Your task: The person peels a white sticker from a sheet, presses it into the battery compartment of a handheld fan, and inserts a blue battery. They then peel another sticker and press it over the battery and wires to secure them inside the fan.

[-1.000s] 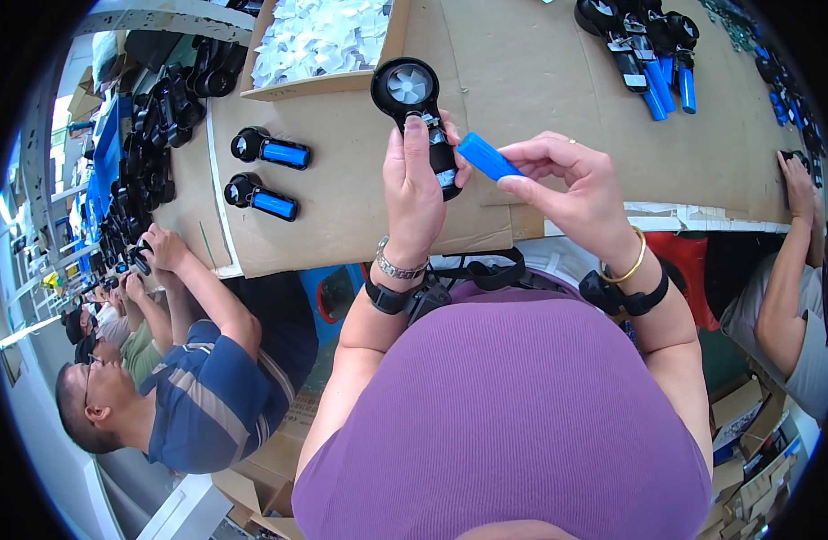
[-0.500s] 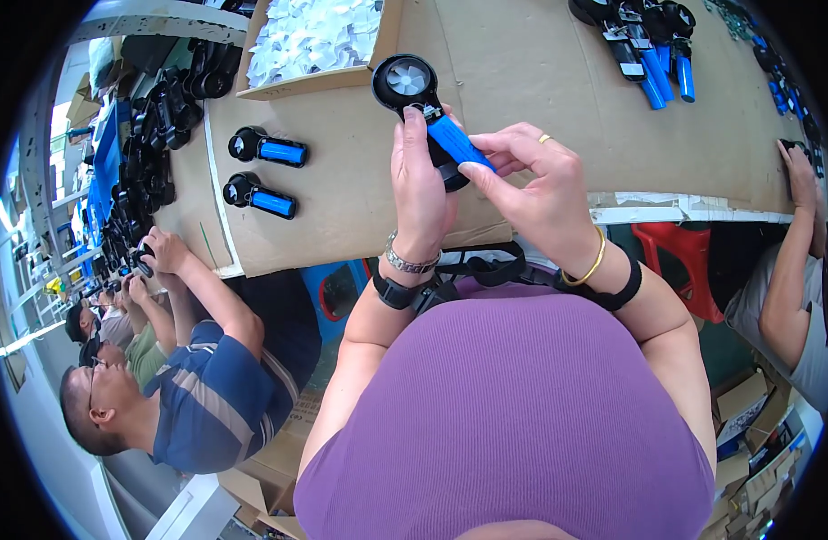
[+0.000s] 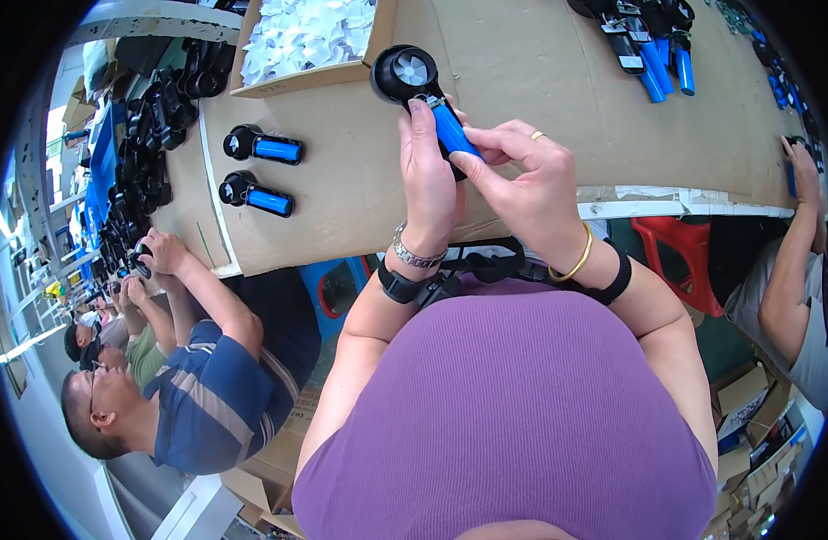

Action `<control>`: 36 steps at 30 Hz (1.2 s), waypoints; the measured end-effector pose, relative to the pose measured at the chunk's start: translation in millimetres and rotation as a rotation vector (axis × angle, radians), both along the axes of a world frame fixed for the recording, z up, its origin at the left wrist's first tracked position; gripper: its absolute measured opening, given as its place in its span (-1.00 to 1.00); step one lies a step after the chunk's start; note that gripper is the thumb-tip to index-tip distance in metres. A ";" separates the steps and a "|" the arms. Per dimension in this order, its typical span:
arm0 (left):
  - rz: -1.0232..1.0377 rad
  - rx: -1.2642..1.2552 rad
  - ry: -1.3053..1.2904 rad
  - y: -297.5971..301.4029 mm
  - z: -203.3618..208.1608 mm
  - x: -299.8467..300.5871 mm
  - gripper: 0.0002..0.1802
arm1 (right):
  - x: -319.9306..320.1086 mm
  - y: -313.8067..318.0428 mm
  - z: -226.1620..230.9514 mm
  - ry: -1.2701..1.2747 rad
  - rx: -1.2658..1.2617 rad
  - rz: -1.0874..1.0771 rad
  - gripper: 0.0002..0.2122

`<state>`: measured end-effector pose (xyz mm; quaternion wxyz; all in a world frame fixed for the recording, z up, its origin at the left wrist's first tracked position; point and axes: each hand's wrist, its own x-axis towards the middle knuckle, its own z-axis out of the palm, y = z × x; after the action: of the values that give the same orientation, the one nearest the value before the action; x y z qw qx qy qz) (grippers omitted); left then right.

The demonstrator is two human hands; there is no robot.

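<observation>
My left hand (image 3: pixel 429 178) grips the handle of a black hand-held fan (image 3: pixel 405 74) with a round head, held over the cardboard-covered table (image 3: pixel 522 63). My right hand (image 3: pixel 522 184) presses a blue cylindrical battery (image 3: pixel 452 128) against the fan's handle with its fingertips. Both hands meet at the handle, so the lower part of it is hidden.
Two finished black fans with blue batteries (image 3: pixel 261 147) (image 3: pixel 254 195) lie at the left of the table. A cardboard box of white parts (image 3: pixel 310 36) stands behind them. More fans and batteries (image 3: pixel 648 45) lie at the far right. Co-workers sit at left (image 3: pixel 189 378) and right (image 3: pixel 792 270).
My right hand carried the blue battery from beside the fan onto its handle, and now holds it pressed along the handle. The left hand kept its grip on the fan.
</observation>
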<state>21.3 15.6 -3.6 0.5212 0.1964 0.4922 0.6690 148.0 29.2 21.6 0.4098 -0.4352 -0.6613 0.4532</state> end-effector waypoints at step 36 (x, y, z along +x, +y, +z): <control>0.033 0.016 0.107 -3.3 6.5 -0.2 -0.36 | -6.9 1.1 -15.0 0.330 -0.419 0.152 -0.74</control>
<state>21.2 12.3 2.9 0.4815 0.2282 0.5170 0.6699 141.1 30.4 6.6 0.3777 -0.3799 -0.5083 0.6743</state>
